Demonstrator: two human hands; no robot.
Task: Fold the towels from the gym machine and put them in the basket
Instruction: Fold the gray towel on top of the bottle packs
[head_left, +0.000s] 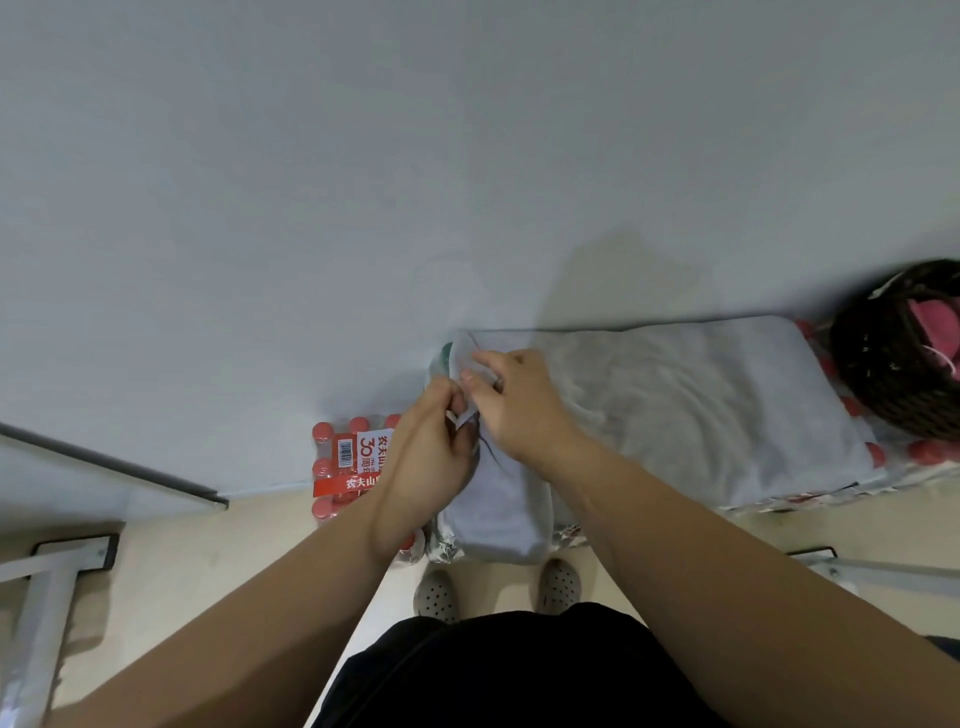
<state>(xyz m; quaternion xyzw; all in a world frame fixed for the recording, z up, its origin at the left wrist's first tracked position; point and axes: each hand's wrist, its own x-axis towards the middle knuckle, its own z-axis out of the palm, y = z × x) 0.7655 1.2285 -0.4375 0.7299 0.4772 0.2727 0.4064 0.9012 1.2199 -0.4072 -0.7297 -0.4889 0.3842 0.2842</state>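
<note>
On my feed the upper half is one plain pale grey-white wall (363, 156), evenly lit w/ soft light and faint shadows low down, meeting a cream floor (208, 561). At lower L I see a grey metal leg (41, 613) w/ a flat plate at its end, and above it a pale panel (78, 467) w/ a dark slanting edge; a similar metal bar (883, 569) shows far R. Shrink-wrapped packs of red-capped bottles (343, 457) sit against the wall.

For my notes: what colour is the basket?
The basket is dark brown, clearest in the head view.
</note>
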